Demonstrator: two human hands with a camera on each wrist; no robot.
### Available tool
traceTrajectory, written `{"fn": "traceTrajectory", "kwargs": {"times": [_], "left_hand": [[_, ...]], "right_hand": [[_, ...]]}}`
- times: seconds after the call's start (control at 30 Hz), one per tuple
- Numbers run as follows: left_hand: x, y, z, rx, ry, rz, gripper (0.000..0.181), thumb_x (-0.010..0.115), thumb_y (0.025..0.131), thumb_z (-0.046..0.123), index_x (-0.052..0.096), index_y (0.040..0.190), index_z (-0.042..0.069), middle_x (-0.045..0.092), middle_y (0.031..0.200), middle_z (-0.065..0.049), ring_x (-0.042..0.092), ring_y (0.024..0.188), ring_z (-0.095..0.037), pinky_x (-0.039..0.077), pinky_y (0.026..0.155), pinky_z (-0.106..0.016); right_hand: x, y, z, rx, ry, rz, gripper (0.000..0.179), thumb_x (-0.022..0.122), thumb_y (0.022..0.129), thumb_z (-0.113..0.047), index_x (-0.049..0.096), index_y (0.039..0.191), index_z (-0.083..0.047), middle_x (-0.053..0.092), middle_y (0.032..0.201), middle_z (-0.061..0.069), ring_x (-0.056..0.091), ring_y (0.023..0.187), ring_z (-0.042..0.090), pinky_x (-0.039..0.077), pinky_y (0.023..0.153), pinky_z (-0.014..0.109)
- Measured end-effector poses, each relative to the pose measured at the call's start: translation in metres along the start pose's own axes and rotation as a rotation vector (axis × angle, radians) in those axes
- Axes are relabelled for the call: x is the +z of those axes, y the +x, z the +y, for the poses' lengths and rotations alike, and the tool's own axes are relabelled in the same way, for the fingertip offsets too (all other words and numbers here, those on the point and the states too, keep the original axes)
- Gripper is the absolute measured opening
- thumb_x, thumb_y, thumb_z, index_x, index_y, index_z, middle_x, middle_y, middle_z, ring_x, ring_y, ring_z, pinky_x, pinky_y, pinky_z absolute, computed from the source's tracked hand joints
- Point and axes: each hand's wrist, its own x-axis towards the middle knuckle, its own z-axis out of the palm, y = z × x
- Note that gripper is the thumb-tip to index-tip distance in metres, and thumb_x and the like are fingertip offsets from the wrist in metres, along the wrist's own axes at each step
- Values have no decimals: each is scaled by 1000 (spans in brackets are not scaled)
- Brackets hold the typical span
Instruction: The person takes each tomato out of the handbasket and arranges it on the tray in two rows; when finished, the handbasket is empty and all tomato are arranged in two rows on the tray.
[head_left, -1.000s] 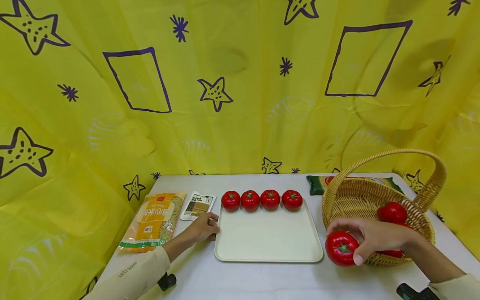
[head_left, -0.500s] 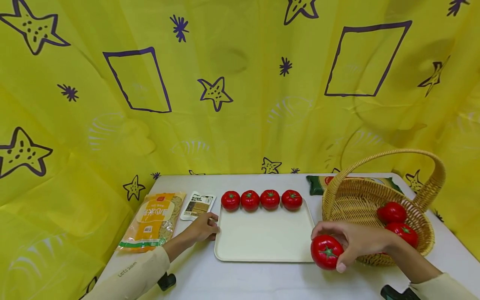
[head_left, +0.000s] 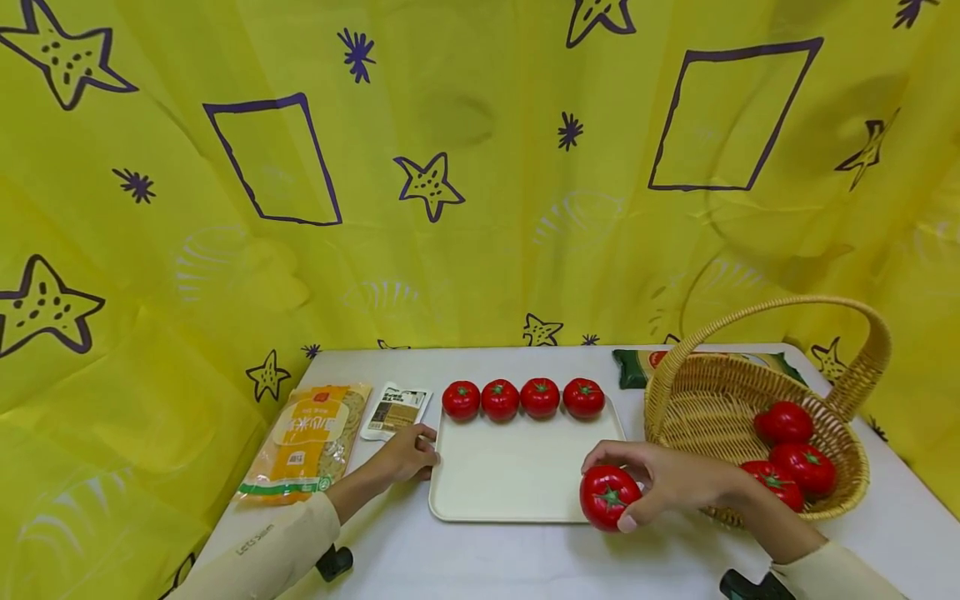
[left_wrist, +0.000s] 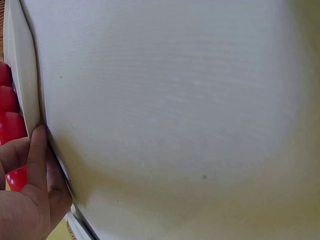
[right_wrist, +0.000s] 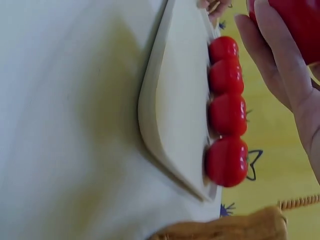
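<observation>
In the head view a red tomato (head_left: 606,497) with a green star-shaped top is held above the front right corner of the cream tray (head_left: 510,475). My right hand (head_left: 660,482) grips it from the right, thumb in front and fingers behind. Part of this tomato also shows at the top corner of the right wrist view, with fingers (right_wrist: 280,47) against it. My left hand (head_left: 407,456) holds the tray's left rim; the left wrist view has its thumb and fingers pinching that edge. Several tomatoes (head_left: 540,398) stand in a row along the tray's back edge.
A wicker basket (head_left: 690,408) with a tall handle stands on the right, holding 3 visible tomatoes (head_left: 802,468). Behind it lies a green packet (head_left: 632,368). Left of the tray are a small white pouch (head_left: 395,410) and an orange noodle-like bag (head_left: 307,442).
My right hand has carried the tomato leftward from the basket's front to over the tray's right front corner. More of the tomatoes in the basket now show. The left hand stays put.
</observation>
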Motion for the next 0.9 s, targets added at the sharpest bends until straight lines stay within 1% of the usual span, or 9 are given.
{"fn": "traceTrajectory", "kwargs": {"times": [0.2, 0.3, 0.4, 0.47, 0.67, 0.8, 0.9], "left_hand": [[0, 1, 1, -11, 2, -3, 36, 67, 86, -7, 56, 121, -7, 58, 88, -12, 58, 69, -18, 62, 63, -29], [0, 1, 1, -9, 6, -2, 36, 67, 86, -7, 56, 121, -7, 58, 88, -12, 58, 69, -18, 62, 63, -30], [0, 1, 1, -8, 6, -3, 36, 67, 87, -7, 56, 121, -6, 58, 88, -12, 58, 70, -19, 62, 64, -30], [0, 1, 0, -5, 4, -4, 36, 67, 87, -6, 56, 121, -6, 58, 89, -12, 58, 70, -19, 62, 64, -30], [-1, 4, -4, -5, -5, -13, 36, 66, 87, -5, 55, 122, -6, 57, 88, -11, 57, 70, -17, 62, 63, -28], [-2, 5, -4, -6, -4, -13, 35, 66, 87, -5, 56, 121, -6, 56, 87, -10, 57, 70, -17, 61, 63, -26], [-1, 4, -4, -4, 0, -12, 35, 66, 87, -5, 56, 120, -6, 56, 86, -9, 57, 68, -17, 61, 63, -27]], "right_hand": [[6, 16, -4, 11, -32, 59, 52, 73, 89, -18, 51, 136, -12, 57, 129, 15, 55, 116, 29, 57, 90, 28], [8, 24, -5, 8, -32, 69, 59, 72, 90, -19, 47, 143, -12, 58, 131, 15, 56, 118, 30, 56, 92, 28], [10, 33, -5, 3, -33, 69, 61, 70, 92, -21, 45, 148, -17, 57, 135, 14, 56, 119, 30, 57, 91, 28], [10, 38, -6, -9, -39, 68, 59, 68, 93, -22, 46, 148, -19, 55, 137, 14, 55, 119, 30, 58, 90, 29], [9, 54, -7, -40, -32, 69, 56, 65, 95, -21, 47, 148, -15, 50, 143, 19, 56, 119, 31, 60, 88, 32], [7, 64, -6, -47, -74, 99, 55, 69, 93, -23, 50, 144, -13, 47, 145, 18, 52, 122, 34, 59, 89, 33], [4, 72, -3, -66, -105, 117, 59, 75, 89, -23, 51, 141, -11, 47, 146, 17, 52, 123, 34, 58, 91, 34]]}}
